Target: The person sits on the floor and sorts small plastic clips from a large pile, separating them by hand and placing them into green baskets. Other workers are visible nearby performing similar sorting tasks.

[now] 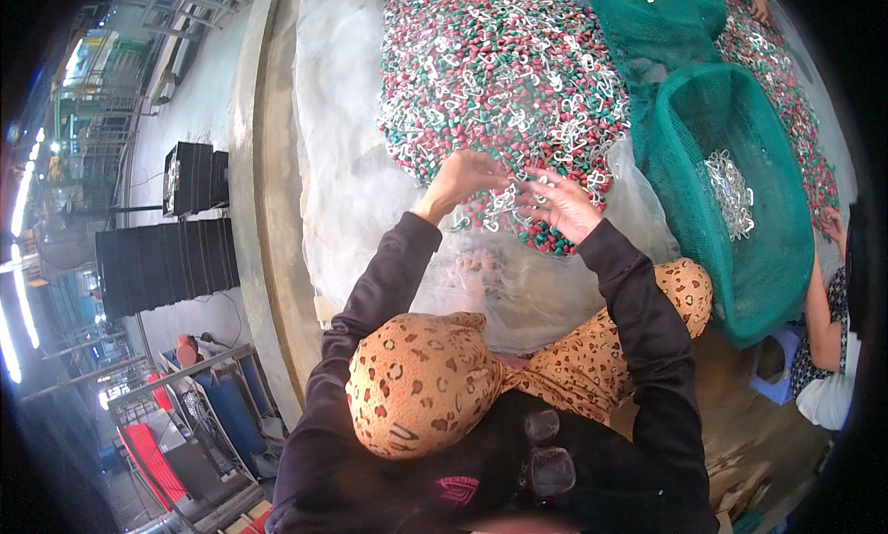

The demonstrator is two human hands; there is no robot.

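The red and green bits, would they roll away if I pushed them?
Some probably would: the red and green bits look small and rounded. They lie loose in a heap, so a push would likely spread them out. The curly white hooks mixed in might catch and drag a few along.

- One large heap (499, 80) of red, green and white pieces, too many to count
- One left hand (470, 176), one right hand (566, 210), at the heap's near edge
- Two green mesh containers (772, 289) right of the heap
- One other heap (758, 48), farther right of it
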